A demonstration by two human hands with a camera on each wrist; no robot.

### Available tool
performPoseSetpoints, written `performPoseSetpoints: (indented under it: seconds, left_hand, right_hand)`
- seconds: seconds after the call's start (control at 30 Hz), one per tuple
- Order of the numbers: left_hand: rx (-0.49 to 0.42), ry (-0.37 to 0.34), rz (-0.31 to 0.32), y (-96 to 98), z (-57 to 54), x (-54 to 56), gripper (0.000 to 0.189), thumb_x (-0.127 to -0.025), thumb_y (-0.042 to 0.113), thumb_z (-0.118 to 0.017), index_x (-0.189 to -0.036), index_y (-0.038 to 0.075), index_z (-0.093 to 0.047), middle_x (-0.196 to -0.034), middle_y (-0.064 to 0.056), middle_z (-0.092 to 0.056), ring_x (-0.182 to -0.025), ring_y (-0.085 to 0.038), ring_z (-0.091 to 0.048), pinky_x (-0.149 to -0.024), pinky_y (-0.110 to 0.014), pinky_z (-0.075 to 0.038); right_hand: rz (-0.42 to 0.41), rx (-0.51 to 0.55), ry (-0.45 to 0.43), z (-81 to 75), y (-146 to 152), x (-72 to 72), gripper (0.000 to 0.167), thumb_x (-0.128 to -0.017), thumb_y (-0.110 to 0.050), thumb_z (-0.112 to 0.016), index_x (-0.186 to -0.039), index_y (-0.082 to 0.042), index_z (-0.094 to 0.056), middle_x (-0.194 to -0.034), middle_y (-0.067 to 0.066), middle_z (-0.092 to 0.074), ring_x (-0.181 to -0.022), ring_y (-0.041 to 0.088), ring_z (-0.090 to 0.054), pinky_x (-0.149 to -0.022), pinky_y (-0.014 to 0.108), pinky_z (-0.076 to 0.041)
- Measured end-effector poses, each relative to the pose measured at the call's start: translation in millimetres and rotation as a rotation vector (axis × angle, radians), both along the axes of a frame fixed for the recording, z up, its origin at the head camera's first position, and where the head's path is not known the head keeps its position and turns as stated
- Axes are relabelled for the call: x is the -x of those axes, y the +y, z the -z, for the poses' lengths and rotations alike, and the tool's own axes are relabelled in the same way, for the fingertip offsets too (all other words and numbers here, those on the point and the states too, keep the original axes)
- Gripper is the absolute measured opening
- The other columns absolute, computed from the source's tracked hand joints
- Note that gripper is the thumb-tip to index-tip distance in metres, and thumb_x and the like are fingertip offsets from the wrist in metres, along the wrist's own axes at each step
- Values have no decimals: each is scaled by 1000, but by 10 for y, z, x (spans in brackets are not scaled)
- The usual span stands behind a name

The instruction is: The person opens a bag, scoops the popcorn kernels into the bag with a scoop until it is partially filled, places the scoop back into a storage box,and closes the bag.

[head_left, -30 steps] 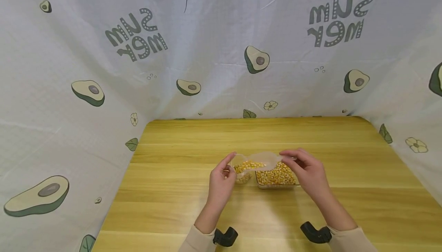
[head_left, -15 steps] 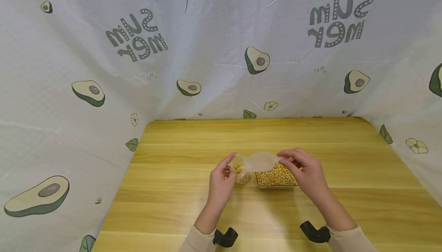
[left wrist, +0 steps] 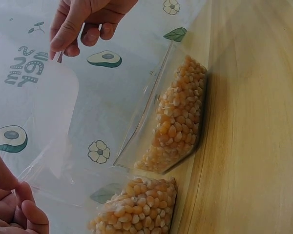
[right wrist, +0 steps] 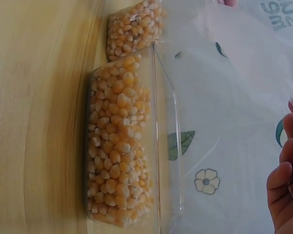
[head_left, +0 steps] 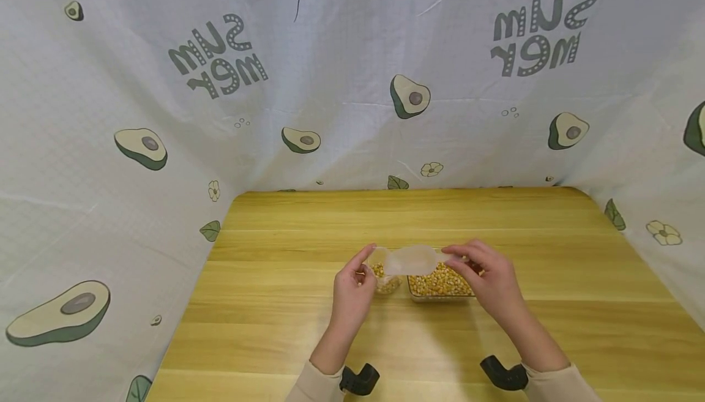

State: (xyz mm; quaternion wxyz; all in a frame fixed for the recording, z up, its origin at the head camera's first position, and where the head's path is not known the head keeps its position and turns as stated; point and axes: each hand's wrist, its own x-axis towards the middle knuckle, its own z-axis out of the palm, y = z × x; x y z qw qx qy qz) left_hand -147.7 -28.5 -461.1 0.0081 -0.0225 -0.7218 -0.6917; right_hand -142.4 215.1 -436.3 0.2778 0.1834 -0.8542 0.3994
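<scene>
Right hand [head_left: 490, 273] pinches white scoop [head_left: 414, 261] at handle end; bowl extends from the fingertips toward the table's left edge, at the mouth of clear bag [head_left: 388, 286]. Left hand [head_left: 352, 292] pinches bag's upper rim, corn kernels [left wrist: 141, 209] below the grip. Clear container [head_left: 440, 297], also corn-filled, just beside bag, well in from table's [head_left: 264, 316] far edge.

Beyond the far edge of the wood-grain tabletop [head_left: 264, 304], can see a whitish curtain [head_left: 341, 65] with 2 mirrored "summer" prints [head_left: 219, 56]. Past the left edge, can pick out a large avocado print [head_left: 57, 313] and, near the far left corner, a green leaf print [head_left: 210, 230]. Off the right edge, can make out a pale flower print [head_left: 663, 232].
</scene>
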Motion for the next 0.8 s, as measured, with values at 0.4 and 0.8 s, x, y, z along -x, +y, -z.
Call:
performPoseSetpoints:
  seconds: [0.4,0.8]
  left_hand:
    - [-19,20,-32,7,28,5,45,-97,-2,-49,-131,20,-66,-108,-23,-62,-59,-4,-41,-46,-14,-31]
    - [-14,26,-63,15,37,16,44,-96,-3,-51,-130,19,-68,-101,-23,-62,-60,-5,-44,-45,-14,-31]
  right_hand:
    - [27,-47,8,61,32,-38,32,-73,7,-79,-100,-10,-78,-78,-5,-67,-56,-2,-39,-51,11,-34]
    - [116,-20,-23,147,123,-87,28,-78,6,-77,-99,-12,-78,-86,2,-71,-67,-6,-50,-57,11,-43]
